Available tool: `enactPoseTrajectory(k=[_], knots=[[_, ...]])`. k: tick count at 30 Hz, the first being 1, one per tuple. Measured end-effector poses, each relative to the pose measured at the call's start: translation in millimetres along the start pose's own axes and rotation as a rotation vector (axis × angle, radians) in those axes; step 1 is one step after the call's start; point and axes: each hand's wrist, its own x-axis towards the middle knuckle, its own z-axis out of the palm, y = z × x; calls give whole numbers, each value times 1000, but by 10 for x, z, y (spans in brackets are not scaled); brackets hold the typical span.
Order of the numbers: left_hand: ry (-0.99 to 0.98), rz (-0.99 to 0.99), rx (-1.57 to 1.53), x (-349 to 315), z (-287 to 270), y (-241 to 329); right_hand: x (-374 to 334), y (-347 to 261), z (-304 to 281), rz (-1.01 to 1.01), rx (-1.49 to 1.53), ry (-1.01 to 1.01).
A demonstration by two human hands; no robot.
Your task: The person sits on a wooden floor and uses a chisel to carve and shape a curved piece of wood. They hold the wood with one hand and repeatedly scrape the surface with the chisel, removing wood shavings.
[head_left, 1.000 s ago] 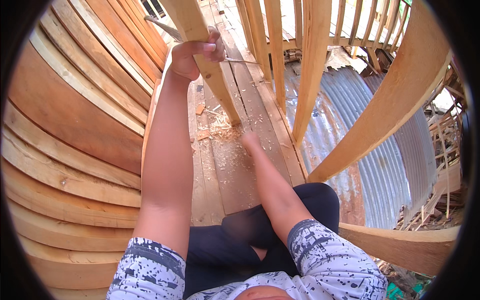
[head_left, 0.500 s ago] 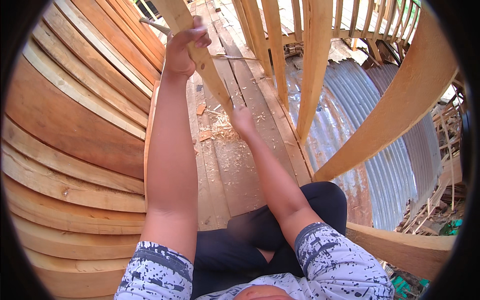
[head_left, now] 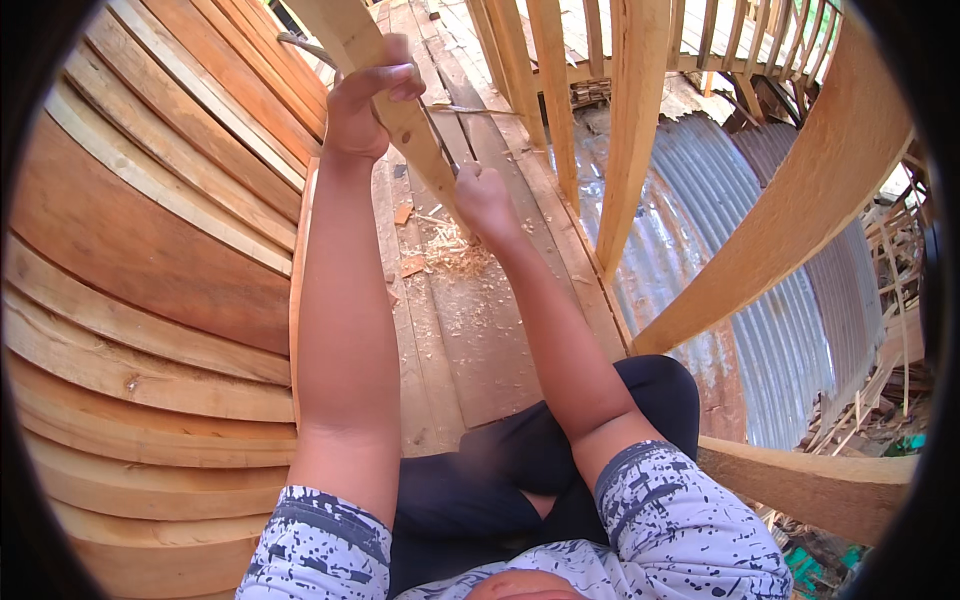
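Above the shavings: slanting timber, left hand curled round it.
Right hand: clenched on slim tool (handle hidden!), over the shavings' right side.
Timber: some paring looks done; remainder, can't tell.

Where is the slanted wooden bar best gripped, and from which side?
Probably the wooden bar is best gripped around its upper stretch, from the left: it is long, narrow, slanting toward upper left, and the right hand is by its lower right edge.
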Motion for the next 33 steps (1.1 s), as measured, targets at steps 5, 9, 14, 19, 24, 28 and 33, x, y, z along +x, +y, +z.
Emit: enactPoseTrajectory(k=[5, 9, 14, 19, 24, 28, 33], knots=[[-21, 20, -146, 89, 41, -59, 250, 751, 90, 18, -8, 161], [36, 16, -117, -164, -216, 81, -42, 181, 100, 22, -73, 34], [1, 19, -93, -220, -133, 113, -42, 243, 98, -24, -193, 126], [30, 33, -119, -180, -235, 75, 51, 410, 121, 47, -171, 76], [10, -17, -143, -257, -342, 57, -92, -42, -50, -42, -175, -46], [5, -8, -163, -116, -81, -116, 513, 959, 80, 8, -169, 120], [10, -21, -127, -292, -267, 3, 27, 169, -12, -44, -199, -27]])
